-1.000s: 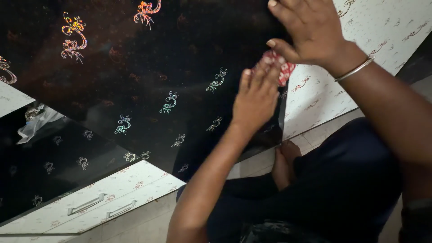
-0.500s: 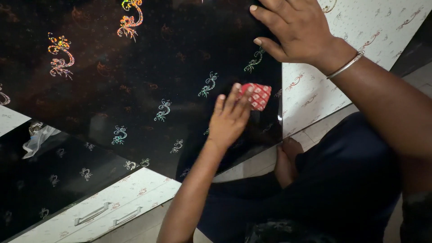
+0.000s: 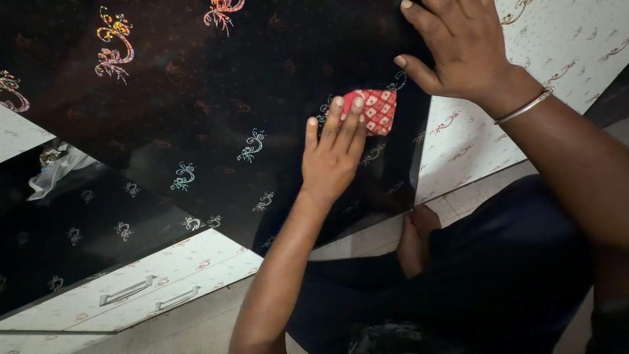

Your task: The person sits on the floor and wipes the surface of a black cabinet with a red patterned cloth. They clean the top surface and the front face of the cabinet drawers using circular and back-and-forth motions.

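Your left hand (image 3: 333, 157) lies with its fingers (image 3: 347, 124) extended and nearly together, flat, pressing the folded red patterned cloth (image 3: 373, 110) against the glossy black panel (image 3: 229, 98); nothing is gripped, only held down under the fingertips. Since half a second ago the cloth has travelled up the panel, from lower on its face to just below your right hand (image 3: 462, 46), so the wiping stroke seems to be on its upward pass. Your right hand rests open, palm and spread fingers braced on the panel's right edge, a bangle (image 3: 524, 105) at the wrist. Beyond lie the white patterned cabinet face (image 3: 563, 46) and white drawers with handles (image 3: 151, 295).
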